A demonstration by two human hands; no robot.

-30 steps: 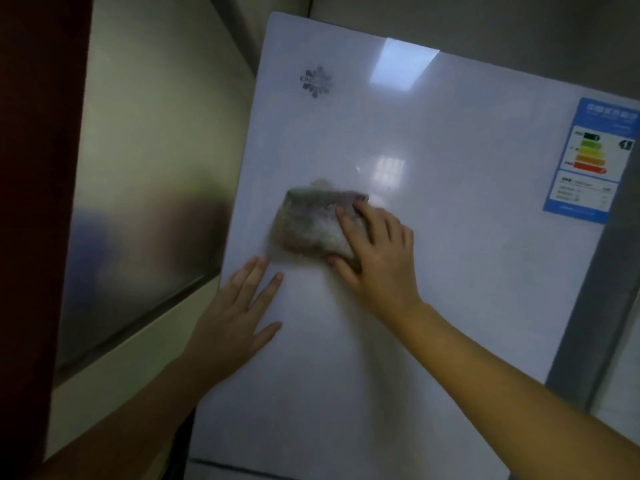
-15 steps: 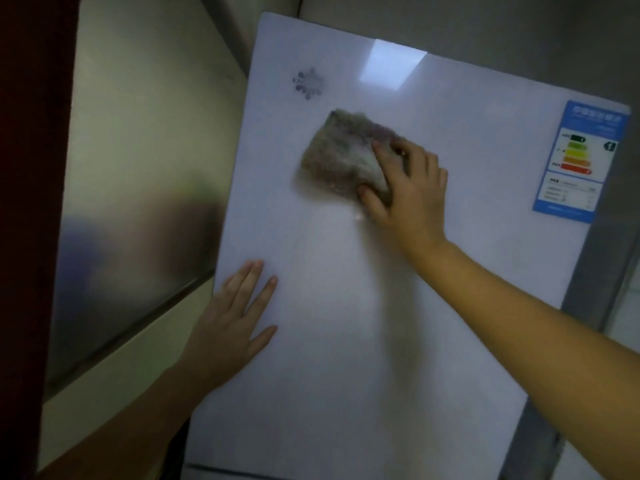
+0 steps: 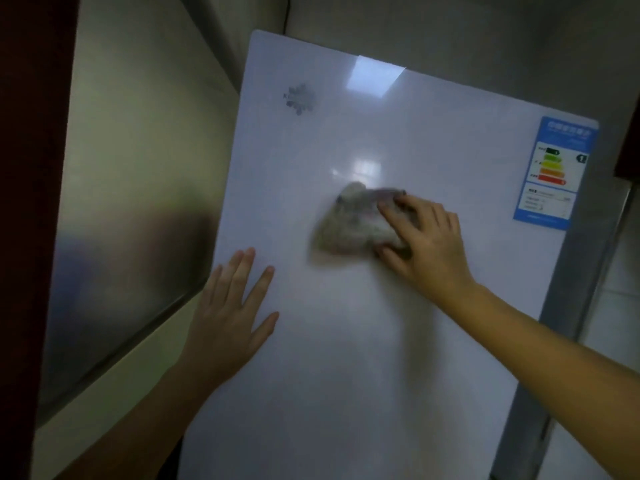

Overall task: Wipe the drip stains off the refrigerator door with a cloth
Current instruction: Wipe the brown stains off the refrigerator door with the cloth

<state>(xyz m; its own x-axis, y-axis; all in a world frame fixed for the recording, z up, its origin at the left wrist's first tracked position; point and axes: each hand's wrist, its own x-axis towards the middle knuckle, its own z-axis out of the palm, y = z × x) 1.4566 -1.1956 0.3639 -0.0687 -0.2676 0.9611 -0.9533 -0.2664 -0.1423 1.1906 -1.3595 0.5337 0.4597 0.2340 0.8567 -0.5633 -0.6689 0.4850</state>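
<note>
Mid-wipe: the right hand [image 3: 427, 242] grips the bunched cloth [image 3: 349, 223] against the door's [image 3: 346, 358] middle; the left hand [image 3: 230, 313] lies flat, fingers spread, bracing the door; stains are too faint to tell; next probably calls for another firm, even stroke.

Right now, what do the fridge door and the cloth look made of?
Refrigerator door: glossy white, likely glass or lacquered metal; it mirrors bright light patches. Cloth: soft grey fabric, matte, bunched in folds, held by the right hand; blurred, so weave unclear.
</note>
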